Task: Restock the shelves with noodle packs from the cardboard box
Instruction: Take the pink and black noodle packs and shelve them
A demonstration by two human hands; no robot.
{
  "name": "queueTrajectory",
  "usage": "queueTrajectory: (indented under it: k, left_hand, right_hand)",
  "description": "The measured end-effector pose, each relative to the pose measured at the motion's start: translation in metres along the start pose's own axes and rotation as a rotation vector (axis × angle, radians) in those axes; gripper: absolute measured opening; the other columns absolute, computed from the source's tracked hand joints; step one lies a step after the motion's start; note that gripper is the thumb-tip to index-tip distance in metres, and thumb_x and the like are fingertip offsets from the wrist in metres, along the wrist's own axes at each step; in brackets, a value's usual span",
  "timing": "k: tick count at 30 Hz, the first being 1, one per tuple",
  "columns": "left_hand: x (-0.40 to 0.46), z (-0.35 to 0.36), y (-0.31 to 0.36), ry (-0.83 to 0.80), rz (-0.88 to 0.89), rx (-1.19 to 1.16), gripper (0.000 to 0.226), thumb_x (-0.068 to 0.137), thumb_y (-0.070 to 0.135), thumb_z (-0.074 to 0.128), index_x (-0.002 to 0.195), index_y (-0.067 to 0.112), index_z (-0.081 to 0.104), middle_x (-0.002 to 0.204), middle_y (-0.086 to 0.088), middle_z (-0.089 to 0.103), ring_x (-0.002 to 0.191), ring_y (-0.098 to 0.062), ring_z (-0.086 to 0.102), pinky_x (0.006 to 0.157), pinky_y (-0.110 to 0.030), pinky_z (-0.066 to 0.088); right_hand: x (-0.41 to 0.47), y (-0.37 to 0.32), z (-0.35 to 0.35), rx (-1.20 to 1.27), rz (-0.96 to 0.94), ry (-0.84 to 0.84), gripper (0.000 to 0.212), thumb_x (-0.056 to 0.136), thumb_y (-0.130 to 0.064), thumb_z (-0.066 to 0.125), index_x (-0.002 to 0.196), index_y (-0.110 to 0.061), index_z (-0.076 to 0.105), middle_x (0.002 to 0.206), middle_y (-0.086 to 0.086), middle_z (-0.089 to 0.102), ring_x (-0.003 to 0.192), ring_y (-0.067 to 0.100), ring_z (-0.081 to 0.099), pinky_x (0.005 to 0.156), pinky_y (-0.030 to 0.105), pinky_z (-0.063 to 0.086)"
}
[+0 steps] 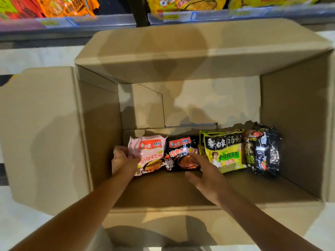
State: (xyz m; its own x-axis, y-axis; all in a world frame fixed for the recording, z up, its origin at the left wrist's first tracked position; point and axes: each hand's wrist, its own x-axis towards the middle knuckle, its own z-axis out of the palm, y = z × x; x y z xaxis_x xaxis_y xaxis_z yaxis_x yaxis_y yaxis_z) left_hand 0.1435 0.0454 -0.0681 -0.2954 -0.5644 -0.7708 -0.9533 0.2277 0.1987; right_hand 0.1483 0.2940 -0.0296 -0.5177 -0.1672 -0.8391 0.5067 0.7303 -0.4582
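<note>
An open cardboard box (293,113) holds several noodle packs leaning in a row at its bottom: a pink pack (152,156), a black pack (179,151), a yellow-green pack (224,149) and a dark pack (262,147) at the right. Both my arms reach down into the box. My left hand (123,158) grips the left edge of the pink pack. My right hand (204,171) hovers with fingers spread, its fingertips at the lower right of the black pack; whether they touch it I cannot tell.
A shelf edge with price labels (172,17) runs along the top, with orange packs (61,6) at left and yellow packs (184,3) above it. The box flaps (39,134) fold outward on all sides over a pale floor.
</note>
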Motion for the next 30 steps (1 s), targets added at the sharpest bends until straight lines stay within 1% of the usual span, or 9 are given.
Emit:
queueTrajectory:
  k: [2, 5, 8, 10, 13, 20, 24, 27, 30]
  left_hand:
    - [-0.006, -0.014, -0.001, -0.064, 0.064, -0.01, 0.058, 0.082, 0.019, 0.081, 0.131, 0.015, 0.049, 0.116, -0.001, 0.062, 0.098, -0.018, 0.06, 0.06, -0.024, 0.048]
    - [-0.015, -0.038, 0.0, -0.182, 0.177, 0.053, 0.043, 0.084, 0.025, 0.078, 0.124, 0.019, 0.064, 0.112, -0.003, 0.069, 0.098, -0.024, 0.067, 0.06, -0.027, 0.054]
    - [-0.026, -0.065, 0.014, -0.106, 0.376, 0.184, 0.028, 0.085, 0.027, 0.077, 0.11, 0.016, 0.068, 0.101, -0.004, 0.064, 0.092, -0.023, 0.062, 0.066, -0.026, 0.043]
    - [-0.037, -0.081, 0.029, -0.089, 0.491, 0.19, 0.022, 0.088, 0.026, 0.074, 0.106, 0.015, 0.067, 0.092, -0.002, 0.063, 0.08, -0.015, 0.057, 0.06, -0.017, 0.037]
    - [-0.052, -0.1, 0.045, -0.201, 0.485, 0.011, 0.017, 0.089, 0.022, 0.073, 0.105, 0.019, 0.067, 0.086, 0.005, 0.069, 0.079, -0.01, 0.064, 0.057, -0.009, 0.045]
    - [-0.061, -0.113, 0.056, -0.303, 0.497, -0.187, 0.024, 0.089, 0.024, 0.072, 0.112, 0.031, 0.068, 0.095, 0.009, 0.076, 0.089, -0.012, 0.073, 0.068, -0.032, 0.062]
    - [-0.055, -0.111, 0.052, -0.33, 0.481, -0.227, 0.025, 0.089, 0.025, 0.072, 0.112, 0.031, 0.069, 0.099, 0.009, 0.076, 0.095, -0.015, 0.072, 0.074, -0.039, 0.062]
    - [-0.051, -0.112, 0.048, -0.314, 0.474, -0.268, 0.024, 0.088, 0.023, 0.073, 0.111, 0.028, 0.07, 0.095, 0.007, 0.076, 0.089, -0.018, 0.073, 0.061, -0.027, 0.057]
    - [-0.051, -0.115, 0.045, -0.289, 0.45, -0.321, 0.025, 0.087, 0.021, 0.073, 0.112, 0.027, 0.071, 0.097, 0.006, 0.077, 0.091, -0.015, 0.074, 0.069, -0.034, 0.063]
  right_hand:
    - [0.001, -0.002, 0.002, -0.01, 0.0, 0.01, 0.064, 0.093, -0.037, 0.065, 0.147, -0.045, 0.032, 0.15, -0.009, 0.043, 0.135, 0.013, 0.044, 0.106, 0.035, 0.045]
    - [0.002, -0.011, 0.003, -0.059, 0.0, 0.009, 0.066, 0.093, -0.034, 0.066, 0.148, -0.042, 0.031, 0.147, -0.006, 0.046, 0.133, 0.013, 0.044, 0.105, 0.035, 0.045]
    - [0.006, -0.02, 0.001, -0.12, -0.002, 0.013, 0.068, 0.093, -0.032, 0.065, 0.15, -0.037, 0.029, 0.145, -0.004, 0.048, 0.135, 0.016, 0.042, 0.105, 0.036, 0.043]
    - [0.011, -0.027, -0.001, -0.172, -0.017, 0.016, 0.07, 0.094, -0.028, 0.065, 0.153, -0.031, 0.028, 0.147, -0.001, 0.045, 0.137, 0.02, 0.041, 0.109, 0.035, 0.039]
    - [0.023, -0.039, -0.007, -0.274, -0.043, 0.013, 0.075, 0.094, -0.021, 0.064, 0.156, -0.024, 0.022, 0.157, 0.002, 0.033, 0.144, 0.021, 0.032, 0.112, 0.034, 0.033]
    - [0.074, -0.047, -0.002, -0.797, -0.081, 0.04, 0.101, 0.081, -0.01, 0.073, 0.157, -0.006, 0.006, 0.161, 0.015, 0.02, 0.149, 0.03, 0.021, 0.122, 0.039, 0.022]
    - [0.093, -0.048, 0.014, -1.035, 0.018, 0.051, 0.093, 0.087, -0.018, 0.066, 0.155, 0.0, 0.006, 0.159, 0.02, 0.025, 0.149, 0.034, 0.02, 0.125, 0.046, 0.01]
    - [0.093, -0.046, 0.021, -1.208, 0.032, 0.083, 0.076, 0.088, -0.022, 0.065, 0.148, 0.001, 0.025, 0.148, 0.021, 0.04, 0.141, 0.036, 0.033, 0.124, 0.048, 0.012]
    - [0.093, -0.043, 0.017, -1.277, -0.008, 0.102, 0.057, 0.088, -0.023, 0.064, 0.137, -0.004, 0.042, 0.137, 0.02, 0.045, 0.134, 0.037, 0.037, 0.121, 0.05, 0.013]
